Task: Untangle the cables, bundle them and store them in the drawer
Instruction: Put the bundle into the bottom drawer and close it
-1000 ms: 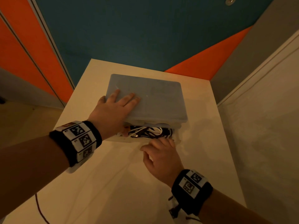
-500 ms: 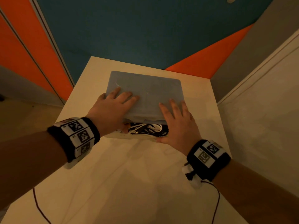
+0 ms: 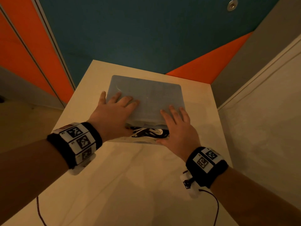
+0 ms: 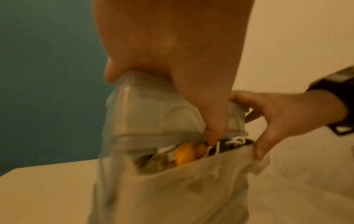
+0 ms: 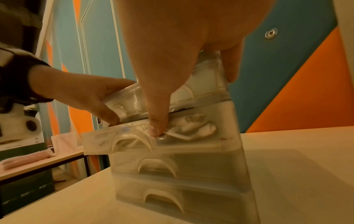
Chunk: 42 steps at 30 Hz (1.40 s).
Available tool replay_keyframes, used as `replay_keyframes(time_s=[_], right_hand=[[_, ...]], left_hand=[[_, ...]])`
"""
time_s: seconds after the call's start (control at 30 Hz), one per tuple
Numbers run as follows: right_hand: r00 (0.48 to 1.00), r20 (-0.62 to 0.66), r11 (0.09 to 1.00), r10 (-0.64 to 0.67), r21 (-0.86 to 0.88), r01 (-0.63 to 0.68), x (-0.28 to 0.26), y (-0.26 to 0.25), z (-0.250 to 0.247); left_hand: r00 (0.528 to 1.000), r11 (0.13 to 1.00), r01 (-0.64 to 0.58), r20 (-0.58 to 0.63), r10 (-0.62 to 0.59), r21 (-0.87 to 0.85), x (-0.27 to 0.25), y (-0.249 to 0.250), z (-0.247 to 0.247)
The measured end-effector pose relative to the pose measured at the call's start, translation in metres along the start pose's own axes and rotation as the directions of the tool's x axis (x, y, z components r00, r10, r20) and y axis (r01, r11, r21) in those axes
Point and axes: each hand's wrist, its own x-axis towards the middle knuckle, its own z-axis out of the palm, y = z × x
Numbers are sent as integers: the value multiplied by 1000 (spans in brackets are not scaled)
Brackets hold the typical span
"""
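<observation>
Both hands lay flat-fingered on the unit (image 3: 146, 95): our right hand (image 3: 176, 128) had left the drawer (image 3: 146, 140), joining the left hand (image 3: 114, 118); cables (image 3: 148, 132) stowed, closing remained.

A translucent plastic drawer unit (image 3: 146, 95) stands on the pale worktop (image 3: 130, 185), towards its far edge, with a wall behind it. The unit has stacked drawers; the second translucent drawer from the top (image 5: 134, 139) is pulled partly out towards the person. Inside it lies a bundle of black and white cables (image 3: 148, 132), with an orange object (image 4: 184, 154) to their left. The left hand (image 3: 112, 118) lies on the unit's top at the near left, thumb down at the drawer opening. The right hand (image 3: 177, 128) lies on the top at the near right, thumb on the drawer's front rim. A second table (image 5: 38, 163) stands farther off to the left.
</observation>
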Motion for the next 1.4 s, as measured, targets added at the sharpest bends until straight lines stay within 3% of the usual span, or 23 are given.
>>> replay_keyframes(time_s=[0.2, 0.5, 0.63, 0.9, 1.17, 1.4], right_hand=[[1000, -12, 1000, -5, 16, 5, 0, 0, 1], [1000, -25, 1000, 0, 1, 0, 0, -4, -1], [1000, -18, 1000, 4, -6, -4, -1, -4, 1], [998, -64, 1000, -25, 1, 25, -3, 1, 2], [997, -70, 999, -41, 2, 41, -1, 2, 3], [997, -60, 999, -47, -15, 46, 0, 2, 1]], left_hand=[[980, 983, 181, -75, -182, -22, 6, 37, 6], [964, 972, 236, -128, -235, -4, 7, 44, 14], [963, 967, 251, -97, -253, -28, 6, 51, 13], [983, 990, 144, -113, -143, 3, 18, 56, 2], [976, 981, 168, -127, -179, -93, 21, 62, 11], [977, 992, 110, -176, -120, -66, 18, 60, 13]])
